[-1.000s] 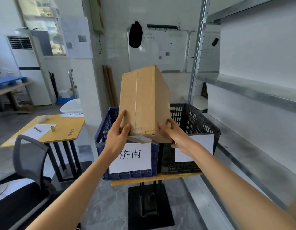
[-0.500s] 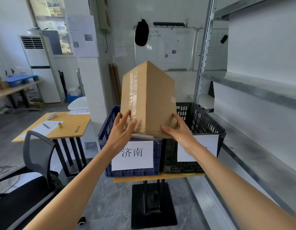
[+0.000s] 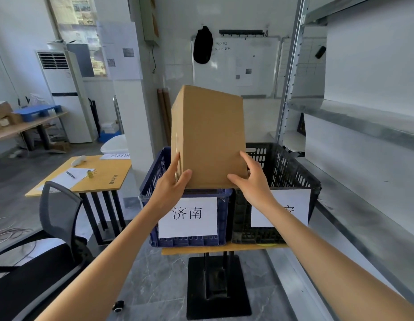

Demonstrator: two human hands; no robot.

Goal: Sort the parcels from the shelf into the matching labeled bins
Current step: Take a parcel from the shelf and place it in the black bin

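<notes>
I hold a tall brown cardboard parcel (image 3: 209, 135) upright in front of me, above two bins. My left hand (image 3: 174, 184) grips its lower left corner and my right hand (image 3: 252, 181) its lower right edge. Below it stands a blue bin (image 3: 222, 228) with a white label reading 济南. Beside it on the right is a black bin (image 3: 291, 167) whose white label is partly hidden by my right forearm. The plain face of the parcel is turned to me; no address label shows.
Both bins rest on a small wooden table (image 3: 219, 249) with a black pedestal. A grey metal shelf (image 3: 363, 126) runs along the right. A black office chair (image 3: 50, 228) and a yellow desk (image 3: 97, 174) stand to the left. A whiteboard (image 3: 243, 66) hangs behind.
I have turned the parcel in my hands, so the taped seam has swung out of sight and a plain face shows. It stays above the bins.
</notes>
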